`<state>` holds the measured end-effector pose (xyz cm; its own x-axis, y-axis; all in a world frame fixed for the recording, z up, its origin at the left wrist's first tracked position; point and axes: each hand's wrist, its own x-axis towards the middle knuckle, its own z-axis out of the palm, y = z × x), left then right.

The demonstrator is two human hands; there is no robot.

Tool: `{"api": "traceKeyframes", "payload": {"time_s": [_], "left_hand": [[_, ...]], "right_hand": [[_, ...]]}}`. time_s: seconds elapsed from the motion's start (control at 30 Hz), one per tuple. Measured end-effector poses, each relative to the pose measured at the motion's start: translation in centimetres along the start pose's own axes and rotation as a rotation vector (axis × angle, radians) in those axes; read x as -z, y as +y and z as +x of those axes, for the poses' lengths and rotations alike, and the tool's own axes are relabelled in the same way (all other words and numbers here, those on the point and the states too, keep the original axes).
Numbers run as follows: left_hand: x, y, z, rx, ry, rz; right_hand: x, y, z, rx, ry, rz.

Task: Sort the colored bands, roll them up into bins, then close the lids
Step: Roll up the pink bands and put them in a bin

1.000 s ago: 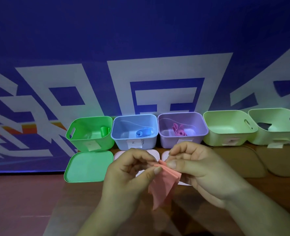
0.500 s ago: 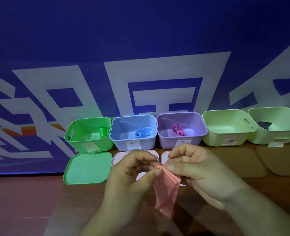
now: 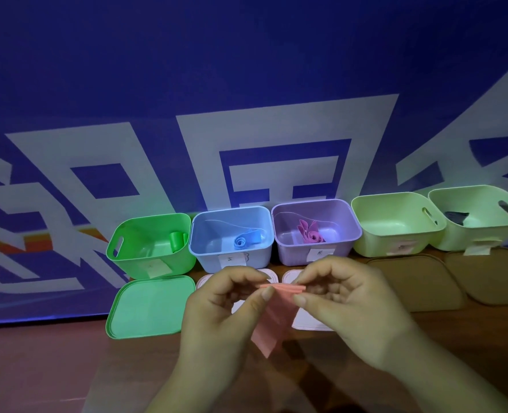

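Both hands are clamped on the pink band [image 3: 272,320]: the left hand [image 3: 225,305] pinches the left end of its folded top edge between thumb and fingers, and the right hand [image 3: 345,305] pinches the right end the same way. The band is held in the air in front of the blue and purple bins, above the two white lids, and its loose part hangs down between the hands. Five open bins stand in a row along the back of the table [image 3: 53,368], each touching or just beside the next. From the left: the green bin [image 3: 181,263] holds a green band [image 3: 175,241] against its right wall. The blue bin [image 3: 205,260] holds a blue band [image 3: 246,239], partly rolled. The purple bin [image 3: 291,256] holds a magenta band [image 3: 309,234], loosely coiled. The fourth bin [image 3: 375,248], pale green, has its inner floor in plain view. The fifth bin [image 3: 455,242], also pale green, holds a dark item [image 3: 456,217] that is too dim to identify. Each bin carries a paper label on its front wall. The lids lie flat in front of the bins: a green lid [image 3: 149,308], a left white lid [image 3: 205,281] and a right white lid [image 3: 309,323], both partly hidden by the hands, and two brown lids [image 3: 419,278] [image 3: 500,278].
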<state>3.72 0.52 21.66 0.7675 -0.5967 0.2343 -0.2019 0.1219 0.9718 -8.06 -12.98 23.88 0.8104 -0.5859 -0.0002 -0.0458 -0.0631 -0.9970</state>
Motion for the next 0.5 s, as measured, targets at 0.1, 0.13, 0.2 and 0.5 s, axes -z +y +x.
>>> {"api": "traceKeyframes", "payload": {"time_s": [0.1,0.13,0.2,0.5], "left_hand": [[0.05,0.11,0.36,0.002,-0.013,-0.02],[0.11,0.19,0.46,0.003,-0.018,-0.026],[0.17,0.31,0.66,0.012,-0.029,-0.042],[0.72,0.07,1.03,-0.037,-0.032,0.027]], "right_hand": [[-0.21,0.19,0.44,0.012,0.042,0.006],[-0.3,0.27,0.53,0.019,0.053,0.002],[-0.49,0.37,0.65,0.047,0.082,-0.009],[-0.9,0.89,0.62,0.156,0.114,-0.186]]}}
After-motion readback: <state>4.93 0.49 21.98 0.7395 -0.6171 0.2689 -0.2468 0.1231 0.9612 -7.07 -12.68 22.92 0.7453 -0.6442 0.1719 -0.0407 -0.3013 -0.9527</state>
